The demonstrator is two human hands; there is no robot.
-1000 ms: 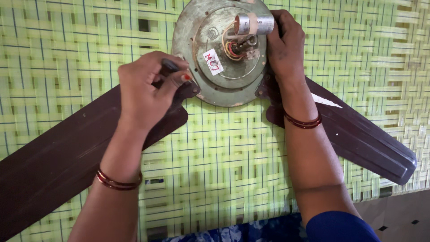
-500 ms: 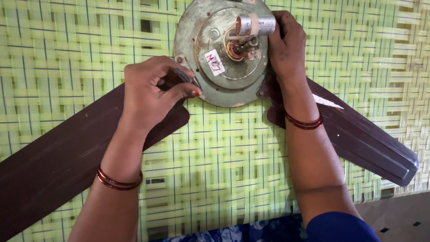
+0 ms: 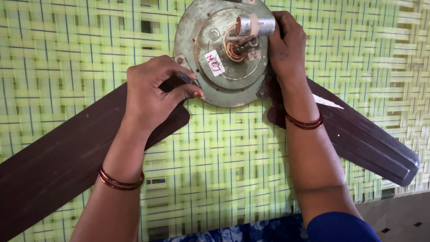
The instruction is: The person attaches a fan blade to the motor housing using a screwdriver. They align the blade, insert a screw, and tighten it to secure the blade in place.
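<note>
Both hands [image 3: 150, 96] on fan motor [image 3: 221, 54]

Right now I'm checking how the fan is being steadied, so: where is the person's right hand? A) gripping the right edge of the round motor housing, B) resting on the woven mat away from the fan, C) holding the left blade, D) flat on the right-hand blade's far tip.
A: the right hand wraps the right edge of the round motor housing, beside the silver capacitor.
</note>
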